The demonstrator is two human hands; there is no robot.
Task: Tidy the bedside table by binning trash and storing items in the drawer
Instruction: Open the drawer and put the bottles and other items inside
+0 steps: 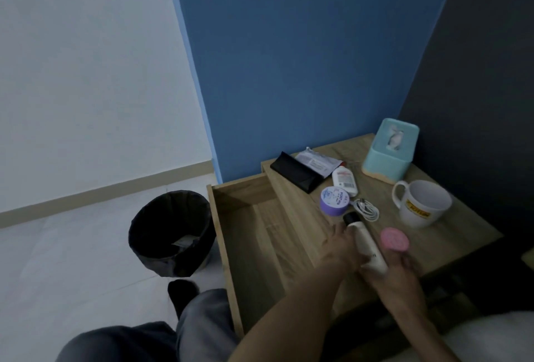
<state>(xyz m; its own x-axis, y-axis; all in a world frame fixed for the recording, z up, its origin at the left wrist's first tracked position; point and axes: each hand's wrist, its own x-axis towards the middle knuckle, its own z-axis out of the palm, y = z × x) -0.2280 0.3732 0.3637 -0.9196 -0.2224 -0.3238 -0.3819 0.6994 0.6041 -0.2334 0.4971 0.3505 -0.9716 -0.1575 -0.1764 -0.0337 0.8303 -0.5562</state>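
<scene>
Two hands meet at the table's point(450, 234) front edge: the left hand point(341, 249) wraps the white bottle point(367, 241), the right hand point(396, 272) pinches the pink lid point(395, 239). With the drawer point(260, 234) open alongside, a hurried handover could drop the bottle.

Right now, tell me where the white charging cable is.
The white charging cable lies coiled on the bedside table, between the purple jar and the white mug.
</scene>
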